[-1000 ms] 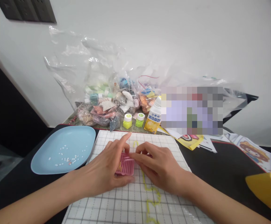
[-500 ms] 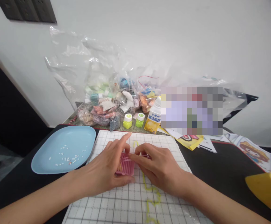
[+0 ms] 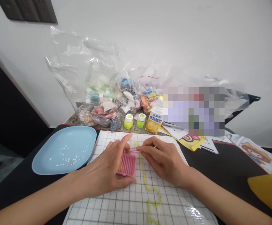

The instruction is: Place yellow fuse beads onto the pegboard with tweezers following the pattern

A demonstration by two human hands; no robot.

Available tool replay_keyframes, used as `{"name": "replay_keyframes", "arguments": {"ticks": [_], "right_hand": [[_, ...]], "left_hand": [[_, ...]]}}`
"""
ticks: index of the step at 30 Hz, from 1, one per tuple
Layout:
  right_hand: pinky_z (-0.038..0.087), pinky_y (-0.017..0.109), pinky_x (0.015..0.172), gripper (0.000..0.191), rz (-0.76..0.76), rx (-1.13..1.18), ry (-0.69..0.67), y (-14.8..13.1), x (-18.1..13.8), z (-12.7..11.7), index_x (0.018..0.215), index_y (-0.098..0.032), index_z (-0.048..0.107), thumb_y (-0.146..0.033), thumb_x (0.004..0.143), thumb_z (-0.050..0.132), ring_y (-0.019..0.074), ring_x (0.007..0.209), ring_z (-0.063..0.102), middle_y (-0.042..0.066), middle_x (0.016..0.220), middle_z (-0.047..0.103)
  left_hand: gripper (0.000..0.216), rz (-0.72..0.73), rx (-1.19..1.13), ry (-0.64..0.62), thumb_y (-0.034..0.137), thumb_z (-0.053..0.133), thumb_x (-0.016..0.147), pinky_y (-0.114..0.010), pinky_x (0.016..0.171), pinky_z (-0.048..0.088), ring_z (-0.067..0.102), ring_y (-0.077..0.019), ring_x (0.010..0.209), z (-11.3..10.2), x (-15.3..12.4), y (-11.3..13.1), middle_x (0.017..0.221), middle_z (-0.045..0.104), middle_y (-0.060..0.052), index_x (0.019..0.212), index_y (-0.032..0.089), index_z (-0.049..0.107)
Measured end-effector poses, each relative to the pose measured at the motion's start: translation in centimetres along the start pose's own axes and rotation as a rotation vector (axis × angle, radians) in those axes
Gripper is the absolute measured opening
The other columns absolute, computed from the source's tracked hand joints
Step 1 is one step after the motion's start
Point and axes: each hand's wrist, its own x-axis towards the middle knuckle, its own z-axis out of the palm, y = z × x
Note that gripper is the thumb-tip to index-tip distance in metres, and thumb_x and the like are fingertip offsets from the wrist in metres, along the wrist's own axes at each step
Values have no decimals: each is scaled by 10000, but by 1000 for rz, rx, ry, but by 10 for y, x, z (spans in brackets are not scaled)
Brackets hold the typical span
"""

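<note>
My left hand (image 3: 110,164) curls round a small pink ridged tray (image 3: 128,165), thumb at its near edge and index finger raised. Some yellowish bits lie in the tray's left part, partly covered by my fingers. Just right of the tray, my right hand (image 3: 164,159) pinches a thin pink stick-like tool (image 3: 134,151). The tool points left across the tray's far edge; its far tip is hard to make out. Under both hands lies a white gridded board (image 3: 112,206). A winding yellow-green line of small beads (image 3: 144,179) runs down it, partly beside my right hand.
To the left is a blue plate (image 3: 41,156) with scattered white beads. Behind the board stand two small bead jars (image 3: 128,122), a yellow-and-white carton (image 3: 154,120) and clear bags of bead packets (image 3: 103,109). Papers (image 3: 211,145) and a yellow object (image 3: 269,192) are on the right.
My right hand has moved slightly up and right, off the tray's right side, with the pink tool. More of the tray and bead line shows. My left hand stays put.
</note>
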Motion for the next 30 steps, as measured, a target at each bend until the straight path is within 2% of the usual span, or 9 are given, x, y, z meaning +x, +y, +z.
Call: {"name": "replay_keyframes", "arguments": {"ticks": [5,12,30], "right_hand": [[438,222,542,143,25,-31,46,15,-2,-2,1007,-157,646,-162,923,532,106,675,576,41,849,624],[398,211,505,115,24,-121,32,20,-4,0,939,-175,658,-216,920,553,93,611,569,27,818,645],[381,208,491,114,24,-150,33,20,-5,1,936,-185,686,-223,909,582,81,600,571,8,806,651]], "left_hand": [[1019,24,23,5,219,674,774,-507,854,469,521,-260,935,-1,2,2,1138,460,-51,1458,391,-62],[1031,27,16,-8,198,667,779,-525,889,456,495,-296,1055,-1,0,1,1290,420,-89,1460,390,-82],[1007,35,40,-28,205,648,786,-553,918,435,483,-314,1091,-2,1,2,1309,435,-90,1465,379,-76]]}}
